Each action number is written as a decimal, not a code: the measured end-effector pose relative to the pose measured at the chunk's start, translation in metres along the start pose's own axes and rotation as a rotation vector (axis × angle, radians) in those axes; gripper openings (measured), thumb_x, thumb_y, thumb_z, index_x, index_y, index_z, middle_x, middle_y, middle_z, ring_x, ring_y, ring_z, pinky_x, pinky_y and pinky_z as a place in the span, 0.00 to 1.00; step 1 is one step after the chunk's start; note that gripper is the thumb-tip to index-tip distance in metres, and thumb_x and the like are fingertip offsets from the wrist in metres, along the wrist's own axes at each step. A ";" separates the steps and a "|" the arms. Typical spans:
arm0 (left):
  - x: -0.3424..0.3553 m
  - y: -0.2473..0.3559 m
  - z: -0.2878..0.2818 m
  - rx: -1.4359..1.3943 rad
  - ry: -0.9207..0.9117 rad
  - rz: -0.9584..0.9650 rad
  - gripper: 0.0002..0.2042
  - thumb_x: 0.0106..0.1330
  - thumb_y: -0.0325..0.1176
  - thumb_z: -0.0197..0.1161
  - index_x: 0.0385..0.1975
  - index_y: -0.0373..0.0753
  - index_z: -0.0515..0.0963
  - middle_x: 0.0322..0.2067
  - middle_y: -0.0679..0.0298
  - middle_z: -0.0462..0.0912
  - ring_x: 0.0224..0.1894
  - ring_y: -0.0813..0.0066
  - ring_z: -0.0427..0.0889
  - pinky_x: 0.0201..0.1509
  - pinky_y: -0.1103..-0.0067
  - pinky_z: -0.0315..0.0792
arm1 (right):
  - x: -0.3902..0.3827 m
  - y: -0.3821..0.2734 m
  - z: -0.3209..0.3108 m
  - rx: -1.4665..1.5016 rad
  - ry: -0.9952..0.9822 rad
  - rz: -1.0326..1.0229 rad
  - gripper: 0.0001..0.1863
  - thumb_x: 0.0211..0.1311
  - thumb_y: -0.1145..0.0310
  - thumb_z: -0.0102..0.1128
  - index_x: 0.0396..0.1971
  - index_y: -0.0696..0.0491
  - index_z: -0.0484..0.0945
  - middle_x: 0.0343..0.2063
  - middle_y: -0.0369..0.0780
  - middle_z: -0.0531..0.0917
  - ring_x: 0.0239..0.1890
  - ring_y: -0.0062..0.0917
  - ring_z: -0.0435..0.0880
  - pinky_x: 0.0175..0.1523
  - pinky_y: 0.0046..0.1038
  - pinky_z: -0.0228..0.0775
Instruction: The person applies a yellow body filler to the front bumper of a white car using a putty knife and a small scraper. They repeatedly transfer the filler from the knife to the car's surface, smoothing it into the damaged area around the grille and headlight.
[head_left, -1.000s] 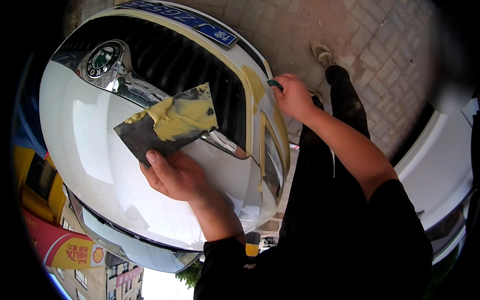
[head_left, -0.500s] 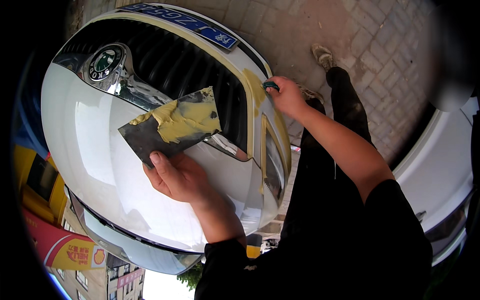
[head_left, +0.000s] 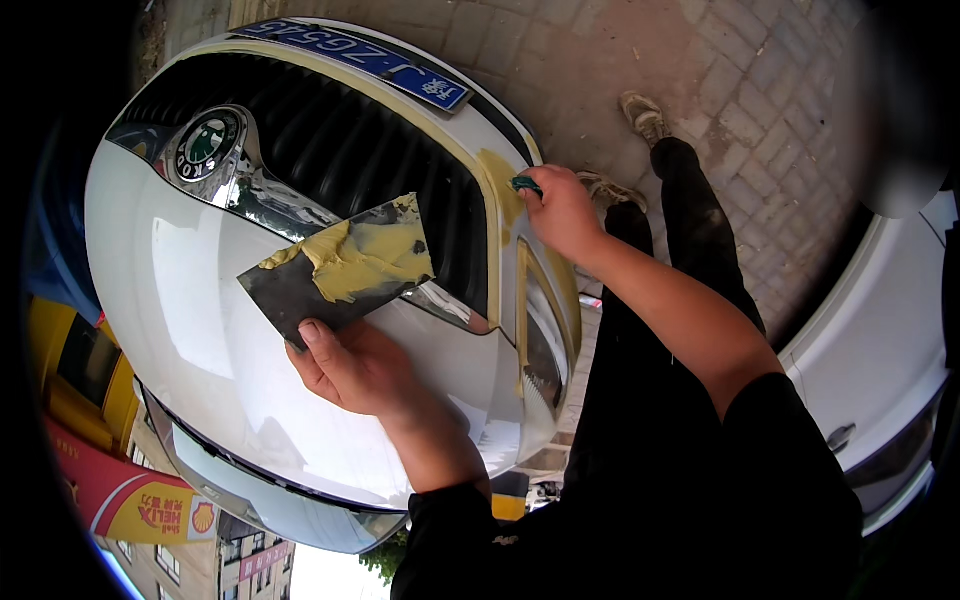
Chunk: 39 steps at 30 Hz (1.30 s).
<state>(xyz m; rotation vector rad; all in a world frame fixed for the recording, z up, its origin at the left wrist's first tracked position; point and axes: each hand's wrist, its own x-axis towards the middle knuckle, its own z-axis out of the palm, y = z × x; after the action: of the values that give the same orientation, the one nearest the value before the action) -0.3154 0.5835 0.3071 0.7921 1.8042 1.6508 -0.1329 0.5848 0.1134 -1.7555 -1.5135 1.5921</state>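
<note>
My left hand (head_left: 355,370) grips a dark flat board (head_left: 285,298) by its near edge, thumb on top. Thick yellow putty (head_left: 345,265) covers much of the board, heaped along one side. The board is over the white hood (head_left: 270,370) and partly hides the car's black grille (head_left: 350,140). My right hand (head_left: 568,215) is closed round a small dark green spreader (head_left: 524,186). Its tip is at the bumper beside the grille, next to a smeared patch of yellow putty (head_left: 495,170). The fingers hide part of the spreader, and whether it touches the bumper is unclear.
Yellow putty also edges the grille and the headlight (head_left: 543,325). A blue licence plate (head_left: 350,62) is on the far side of the bumper. Brick paving (head_left: 740,130) lies beyond my legs and shoes (head_left: 645,115). Another white car (head_left: 870,330) stands at the right.
My right hand has shifted slightly left and nearer along the bumper with the spreader. The left hand and board stay nearly in place, while the view has moved a little.
</note>
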 end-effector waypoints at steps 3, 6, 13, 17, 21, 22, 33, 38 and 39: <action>0.000 0.001 0.003 -0.007 0.048 -0.003 0.15 0.72 0.31 0.52 0.52 0.27 0.72 0.49 0.51 0.79 0.49 0.66 0.77 0.58 0.71 0.69 | -0.010 0.000 -0.007 0.080 -0.094 -0.097 0.07 0.56 0.74 0.60 0.35 0.58 0.80 0.34 0.46 0.81 0.41 0.45 0.78 0.47 0.38 0.70; 0.001 -0.001 0.000 -0.006 -0.017 0.014 0.15 0.71 0.31 0.52 0.51 0.27 0.72 0.48 0.51 0.79 0.49 0.66 0.77 0.59 0.72 0.68 | -0.025 0.020 -0.034 0.118 -0.333 -0.073 0.07 0.56 0.74 0.60 0.35 0.58 0.80 0.34 0.47 0.82 0.40 0.44 0.79 0.45 0.38 0.71; -0.001 -0.001 -0.003 0.022 -0.034 -0.003 0.15 0.72 0.31 0.52 0.52 0.26 0.71 0.47 0.52 0.79 0.50 0.67 0.77 0.59 0.73 0.67 | -0.042 0.065 -0.081 -0.124 -0.329 0.087 0.09 0.57 0.72 0.61 0.36 0.59 0.79 0.30 0.50 0.80 0.32 0.39 0.81 0.38 0.35 0.71; -0.006 0.003 0.008 0.109 -0.157 -0.041 0.15 0.72 0.31 0.51 0.51 0.25 0.72 0.46 0.53 0.79 0.48 0.72 0.76 0.57 0.76 0.66 | -0.031 0.039 -0.095 0.138 -0.189 0.181 0.11 0.58 0.70 0.64 0.39 0.58 0.80 0.24 0.44 0.81 0.25 0.27 0.79 0.34 0.27 0.70; -0.006 -0.005 0.008 0.219 -0.208 -0.118 0.14 0.72 0.31 0.53 0.48 0.25 0.74 0.41 0.60 0.81 0.43 0.79 0.75 0.51 0.82 0.66 | -0.011 -0.044 -0.125 0.287 -0.148 0.073 0.08 0.60 0.74 0.64 0.38 0.59 0.81 0.26 0.39 0.81 0.28 0.20 0.77 0.36 0.23 0.70; -0.007 -0.002 0.013 0.195 -0.192 -0.163 0.14 0.72 0.31 0.54 0.47 0.26 0.75 0.40 0.62 0.81 0.41 0.81 0.74 0.49 0.84 0.67 | -0.008 -0.069 -0.135 0.224 -0.124 -0.078 0.08 0.59 0.75 0.64 0.37 0.59 0.81 0.28 0.41 0.81 0.30 0.22 0.78 0.38 0.24 0.70; -0.051 0.041 0.075 0.431 -0.164 0.060 0.15 0.69 0.27 0.53 0.51 0.25 0.75 0.33 0.56 0.83 0.34 0.74 0.80 0.41 0.83 0.72 | -0.004 -0.222 -0.188 -0.012 -0.208 -0.729 0.09 0.53 0.79 0.60 0.36 0.61 0.79 0.32 0.44 0.80 0.34 0.37 0.78 0.42 0.32 0.71; -0.070 0.047 0.093 0.417 -0.086 0.202 0.14 0.67 0.24 0.51 0.49 0.25 0.74 0.39 0.50 0.82 0.38 0.61 0.83 0.45 0.77 0.74 | -0.021 -0.225 -0.190 0.323 -0.391 -0.246 0.08 0.59 0.76 0.61 0.37 0.62 0.78 0.28 0.42 0.81 0.28 0.27 0.80 0.35 0.25 0.71; -0.074 0.046 0.094 0.420 -0.077 0.236 0.14 0.67 0.23 0.51 0.49 0.25 0.74 0.40 0.48 0.82 0.38 0.59 0.83 0.45 0.76 0.74 | -0.024 -0.225 -0.190 0.348 -0.416 -0.197 0.08 0.61 0.75 0.60 0.38 0.62 0.78 0.29 0.39 0.81 0.29 0.21 0.79 0.35 0.22 0.71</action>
<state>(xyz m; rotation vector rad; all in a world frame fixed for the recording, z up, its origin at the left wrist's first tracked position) -0.1937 0.5935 0.3467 1.2752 2.0972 1.3665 -0.0699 0.7249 0.3658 -1.1027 -1.4098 2.0507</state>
